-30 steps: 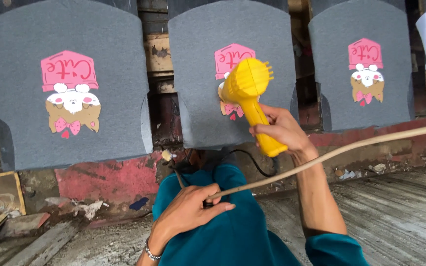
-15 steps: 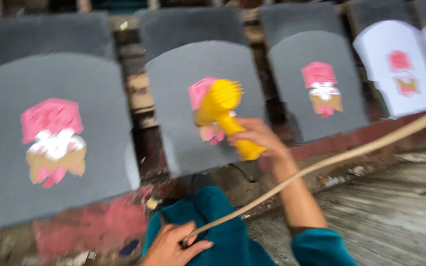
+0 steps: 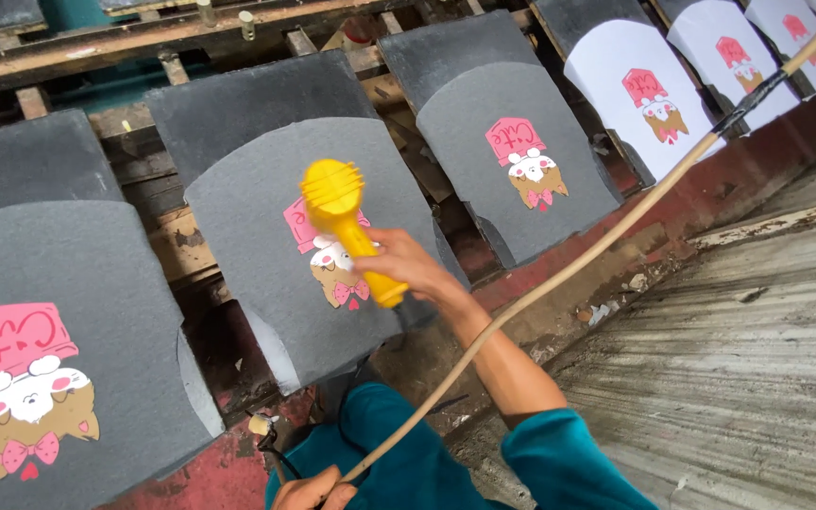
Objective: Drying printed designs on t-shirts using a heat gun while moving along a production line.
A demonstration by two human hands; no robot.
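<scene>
Two hands are in view; the right hand [image 3: 406, 267] is wrapped around the handle of a yellow dryer [image 3: 344, 219], fingers closed tight on the grip, with the round nozzle end raised and pointing at the middle grey panel [image 3: 266, 189]; the dryer sits just in front of the pink and brown print [image 3: 332, 260] on that panel, partly covering it; whether nozzle and cloth touch cannot be told. The left hand [image 3: 309, 491] shows only at the bottom edge, fingers curled on a tan cord [image 3: 569, 269] that runs up and right across the view to the top corner. Grey panels with the same print stand to the left [image 3: 59, 312] and to the right [image 3: 512, 142]; white panels [image 3: 616, 85] follow farther right; all lean on a wooden rack [image 3: 144, 42]; a worn plank floor [image 3: 757, 359] lies at right.
</scene>
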